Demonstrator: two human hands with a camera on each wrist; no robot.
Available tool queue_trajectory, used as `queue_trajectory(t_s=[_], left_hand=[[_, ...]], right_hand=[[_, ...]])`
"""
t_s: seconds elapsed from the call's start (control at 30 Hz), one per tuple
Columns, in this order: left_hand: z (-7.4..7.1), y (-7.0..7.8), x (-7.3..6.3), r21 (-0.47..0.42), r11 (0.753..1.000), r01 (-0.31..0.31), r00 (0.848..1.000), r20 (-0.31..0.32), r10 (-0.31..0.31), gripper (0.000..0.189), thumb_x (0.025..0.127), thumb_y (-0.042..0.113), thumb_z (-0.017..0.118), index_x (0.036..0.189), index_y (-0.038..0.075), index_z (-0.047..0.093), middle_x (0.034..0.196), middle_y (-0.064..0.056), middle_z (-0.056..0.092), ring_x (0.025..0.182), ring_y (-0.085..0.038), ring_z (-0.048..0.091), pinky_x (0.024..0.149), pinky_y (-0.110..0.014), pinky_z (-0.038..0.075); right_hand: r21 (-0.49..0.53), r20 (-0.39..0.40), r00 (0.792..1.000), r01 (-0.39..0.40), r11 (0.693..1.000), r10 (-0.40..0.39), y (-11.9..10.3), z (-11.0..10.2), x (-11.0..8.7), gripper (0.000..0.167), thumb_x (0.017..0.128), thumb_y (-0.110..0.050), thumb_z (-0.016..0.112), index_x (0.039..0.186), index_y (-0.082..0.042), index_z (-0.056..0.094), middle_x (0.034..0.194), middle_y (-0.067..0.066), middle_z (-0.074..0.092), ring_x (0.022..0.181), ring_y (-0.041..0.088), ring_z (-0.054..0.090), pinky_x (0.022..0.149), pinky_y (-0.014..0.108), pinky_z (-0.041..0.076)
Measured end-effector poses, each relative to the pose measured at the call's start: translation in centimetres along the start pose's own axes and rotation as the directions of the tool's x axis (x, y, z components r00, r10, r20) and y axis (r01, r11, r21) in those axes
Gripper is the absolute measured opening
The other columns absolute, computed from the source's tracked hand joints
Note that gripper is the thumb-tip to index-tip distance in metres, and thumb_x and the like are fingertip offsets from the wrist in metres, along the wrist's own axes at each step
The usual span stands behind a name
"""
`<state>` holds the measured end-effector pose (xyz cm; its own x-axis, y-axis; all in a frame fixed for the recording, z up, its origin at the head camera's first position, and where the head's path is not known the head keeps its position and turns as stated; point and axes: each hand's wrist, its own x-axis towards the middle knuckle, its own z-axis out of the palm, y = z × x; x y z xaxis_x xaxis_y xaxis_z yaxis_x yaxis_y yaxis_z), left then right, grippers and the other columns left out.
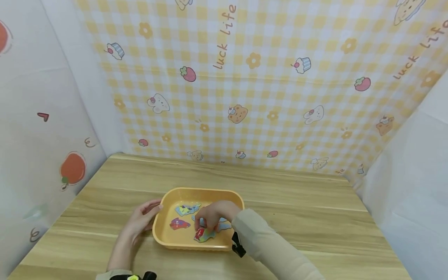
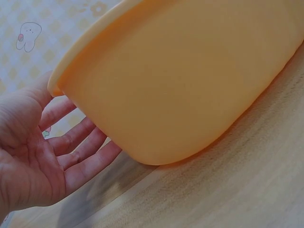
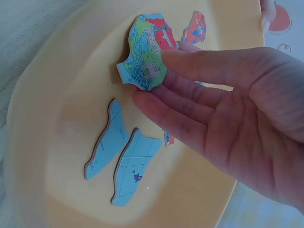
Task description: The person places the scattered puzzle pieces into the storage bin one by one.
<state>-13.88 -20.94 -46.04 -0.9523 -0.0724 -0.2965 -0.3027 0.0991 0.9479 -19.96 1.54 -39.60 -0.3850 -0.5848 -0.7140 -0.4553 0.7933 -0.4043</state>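
Observation:
A yellow plastic tray [image 1: 190,247] sits on the wooden table with several map puzzle pieces inside. My left hand [image 1: 140,219] holds its left rim, thumb over the edge and fingers against the outer wall [image 2: 156,90]. Over the tray floor, my right hand [image 3: 213,95] pinches a green, blue and red puzzle piece [image 3: 145,52] between thumb and fingers. Two pale blue pieces, one plain [image 3: 108,142] and one with a small dark animal [image 3: 134,168], lie close by. A red-purple piece [image 1: 180,223] and a yellow-blue piece [image 1: 188,209] lie toward the tray's left side.
The wooden table [image 1: 308,217] stretches out around the tray. Behind it hangs a yellow checked cloth [image 1: 217,89] with cartoon prints, and pale cloths flank the left [image 1: 38,128] and right [image 1: 413,179].

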Motion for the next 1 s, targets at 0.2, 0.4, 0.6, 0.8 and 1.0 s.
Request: queue_trajectory(t_s=[0.2, 0.4, 0.6, 0.8, 1.0], left_hand=[[-0.1, 0.0, 0.0, -0.002, 1.0, 0.007, 1.0, 0.002, -0.007, 0.055, 0.091, 0.028, 0.055, 0.134, -0.001, 0.038, 0.131, -0.022, 0.049, 0.088, -0.011, 0.063, 0.075, -0.033, 0.058], [-0.1, 0.0, 0.1, -0.008, 1.0, 0.001, 1.0, 0.0, -0.001, 0.055, 0.091, 0.027, 0.055, 0.134, -0.002, 0.038, 0.132, -0.023, 0.048, 0.086, -0.011, 0.063, 0.075, -0.034, 0.058], [0.0, 0.1, 0.1, -0.014, 1.0, -0.004, 1.0, 0.003, 0.004, 0.053, 0.092, 0.025, 0.054, 0.134, -0.002, 0.038, 0.136, -0.024, 0.044, 0.086, -0.01, 0.063, 0.075, -0.034, 0.058], [0.0, 0.1, 0.1, -0.023, 1.0, -0.001, 1.0, 0.006, 0.001, 0.054, 0.091, 0.026, 0.056, 0.133, -0.003, 0.039, 0.132, -0.022, 0.049, 0.086, -0.01, 0.063, 0.075, -0.034, 0.058], [-0.1, 0.0, 0.1, -0.033, 0.999, 0.004, 1.0, 0.007, -0.004, 0.055, 0.09, 0.027, 0.057, 0.133, -0.002, 0.04, 0.12, -0.012, 0.059, 0.084, -0.01, 0.063, 0.075, -0.034, 0.058]], right_hand=[[0.003, -0.02, 0.999, 0.047, 0.999, -0.047, 0.1, 0.0, -0.1, 0.027, 0.085, 0.003, 0.058, 0.102, -0.017, 0.057, 0.091, -0.001, 0.052, 0.066, 0.008, 0.044, 0.054, 0.018, 0.041], [-0.018, -0.067, 0.996, 0.061, 0.998, -0.062, 0.2, -0.1, -0.3, 0.027, 0.083, -0.001, 0.062, 0.104, -0.018, 0.058, 0.099, -0.001, 0.055, 0.081, 0.006, 0.047, 0.063, 0.016, 0.045], [-0.002, -0.099, 0.99, 0.101, 0.995, -0.1, 0.6, -0.1, -0.6, 0.024, 0.084, -0.003, 0.062, 0.105, -0.014, 0.059, 0.101, 0.0, 0.057, 0.083, 0.005, 0.049, 0.064, 0.015, 0.045], [0.007, -0.125, 0.985, 0.122, 0.992, -0.12, 1.1, -0.2, -0.8, 0.019, 0.087, -0.005, 0.058, 0.104, -0.013, 0.06, 0.101, 0.001, 0.058, 0.084, 0.005, 0.051, 0.064, 0.016, 0.045], [0.067, -0.185, 0.974, 0.145, 0.987, -0.13, 1.7, -0.5, -1.3, 0.019, 0.088, -0.007, 0.057, 0.106, -0.012, 0.058, 0.1, 0.0, 0.057, 0.085, 0.007, 0.052, 0.068, 0.016, 0.046]])
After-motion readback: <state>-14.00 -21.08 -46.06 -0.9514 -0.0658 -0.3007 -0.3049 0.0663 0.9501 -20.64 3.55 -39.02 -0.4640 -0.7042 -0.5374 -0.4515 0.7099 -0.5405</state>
